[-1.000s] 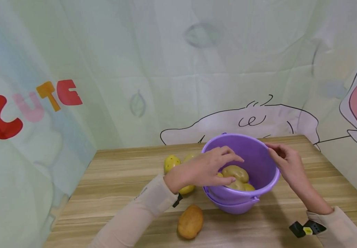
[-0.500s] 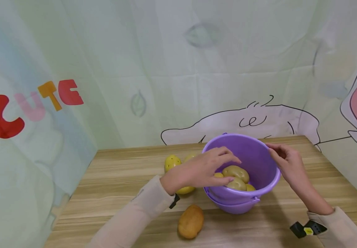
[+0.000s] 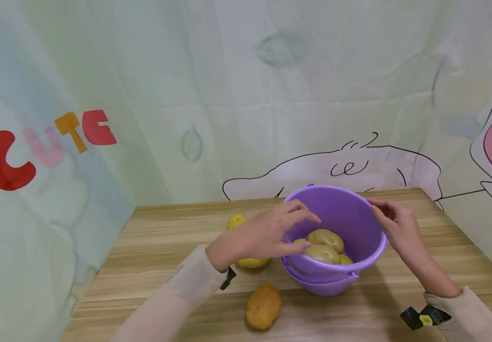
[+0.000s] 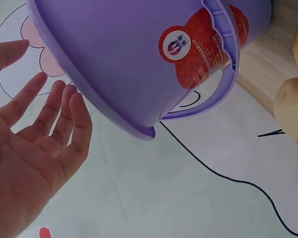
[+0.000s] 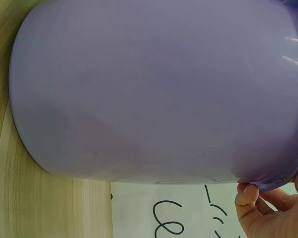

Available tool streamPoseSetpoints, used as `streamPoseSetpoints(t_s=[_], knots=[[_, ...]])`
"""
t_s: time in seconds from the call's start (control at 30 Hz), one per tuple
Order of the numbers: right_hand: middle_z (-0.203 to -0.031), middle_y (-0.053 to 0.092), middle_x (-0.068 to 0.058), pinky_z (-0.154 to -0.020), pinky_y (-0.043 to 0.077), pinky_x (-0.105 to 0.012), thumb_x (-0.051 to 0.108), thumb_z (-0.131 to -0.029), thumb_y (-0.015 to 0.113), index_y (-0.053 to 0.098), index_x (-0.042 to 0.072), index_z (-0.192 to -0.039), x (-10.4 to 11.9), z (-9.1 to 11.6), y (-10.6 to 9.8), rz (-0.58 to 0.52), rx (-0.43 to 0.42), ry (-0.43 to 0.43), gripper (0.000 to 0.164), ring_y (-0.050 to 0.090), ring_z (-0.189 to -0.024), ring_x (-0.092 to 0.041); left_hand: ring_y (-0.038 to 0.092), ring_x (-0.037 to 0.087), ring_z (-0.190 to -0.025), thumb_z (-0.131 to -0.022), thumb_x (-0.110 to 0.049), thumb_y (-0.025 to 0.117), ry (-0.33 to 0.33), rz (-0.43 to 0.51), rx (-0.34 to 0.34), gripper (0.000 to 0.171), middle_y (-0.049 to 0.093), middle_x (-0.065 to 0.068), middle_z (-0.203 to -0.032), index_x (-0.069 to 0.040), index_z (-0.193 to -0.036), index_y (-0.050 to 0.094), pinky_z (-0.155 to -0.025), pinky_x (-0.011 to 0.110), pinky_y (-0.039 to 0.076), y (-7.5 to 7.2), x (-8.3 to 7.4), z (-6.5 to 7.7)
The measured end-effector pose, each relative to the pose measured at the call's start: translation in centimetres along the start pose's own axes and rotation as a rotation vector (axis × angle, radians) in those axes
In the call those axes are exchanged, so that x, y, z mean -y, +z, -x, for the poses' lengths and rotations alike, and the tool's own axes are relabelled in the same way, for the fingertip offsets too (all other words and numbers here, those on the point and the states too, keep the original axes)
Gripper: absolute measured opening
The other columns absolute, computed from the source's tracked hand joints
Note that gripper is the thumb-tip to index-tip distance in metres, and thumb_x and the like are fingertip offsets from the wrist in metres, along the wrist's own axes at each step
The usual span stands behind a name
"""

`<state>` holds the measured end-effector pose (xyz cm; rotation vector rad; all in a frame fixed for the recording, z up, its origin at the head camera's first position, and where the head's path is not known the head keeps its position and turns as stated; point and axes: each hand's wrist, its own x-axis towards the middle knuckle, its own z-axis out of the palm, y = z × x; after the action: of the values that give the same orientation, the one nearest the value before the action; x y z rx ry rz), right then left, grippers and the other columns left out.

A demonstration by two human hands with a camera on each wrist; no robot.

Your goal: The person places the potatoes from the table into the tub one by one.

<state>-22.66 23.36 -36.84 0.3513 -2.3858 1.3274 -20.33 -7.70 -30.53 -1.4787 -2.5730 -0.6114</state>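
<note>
A purple bucket (image 3: 331, 287) stands on the wooden table with several potatoes inside, among them a pale potato (image 3: 325, 240) at the back. Over its left rim my left hand (image 3: 263, 232) hovers with fingers spread and slightly bent, holding nothing. In the left wrist view the palm of that left hand (image 4: 35, 148) shows bare beside the bucket (image 4: 114, 49). My right hand (image 3: 400, 228) pinches the bucket's right rim between thumb and fingers. The right wrist view confirms the right hand (image 5: 273, 210) at the rim of the bucket (image 5: 139, 89).
A brown potato (image 3: 264, 306) lies on the table (image 3: 160, 247) in front of the bucket. Left of the bucket are yellow potatoes, one yellow potato (image 3: 252, 262) partly under my left forearm. A printed curtain (image 3: 211, 95) hangs behind the table.
My left hand has drawn back leftward from over the bucket's inside to its left rim. More of the potatoes in the bucket shows. The right hand stays at the rim.
</note>
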Motion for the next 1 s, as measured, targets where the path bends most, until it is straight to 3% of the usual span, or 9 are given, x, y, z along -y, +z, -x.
streamPoseSetpoints(t_s=[0.5, 1.0], knots=[[-0.099, 0.067, -0.022, -0.061, 0.047, -0.014, 0.008, -0.101, 0.057, 0.064, -0.012, -0.12, 0.0, 0.0, 0.0, -0.008, 0.001, 0.001, 0.028, 0.057, -0.076, -0.001, 0.055, 0.017, -0.107, -0.094, -0.026, 0.067, 0.028, 0.005, -0.088, 0.036, 0.055, 0.002, -0.123, -0.009, -0.125, 0.06, -0.092, 0.025, 0.046, -1.0, 0.3, 2.6], [-0.1, 0.067, -0.023, -0.06, 0.047, -0.014, 0.009, -0.102, 0.056, 0.064, -0.012, -0.12, 0.1, 0.0, 0.0, 0.002, -0.001, 0.003, 0.029, 0.056, -0.075, -0.003, 0.057, 0.011, -0.102, -0.095, -0.027, 0.066, -0.031, 0.006, -0.093, 0.038, 0.055, 0.0, -0.121, -0.01, -0.128, 0.059, -0.088, 0.024, 0.05, -1.2, 0.9, 5.5]])
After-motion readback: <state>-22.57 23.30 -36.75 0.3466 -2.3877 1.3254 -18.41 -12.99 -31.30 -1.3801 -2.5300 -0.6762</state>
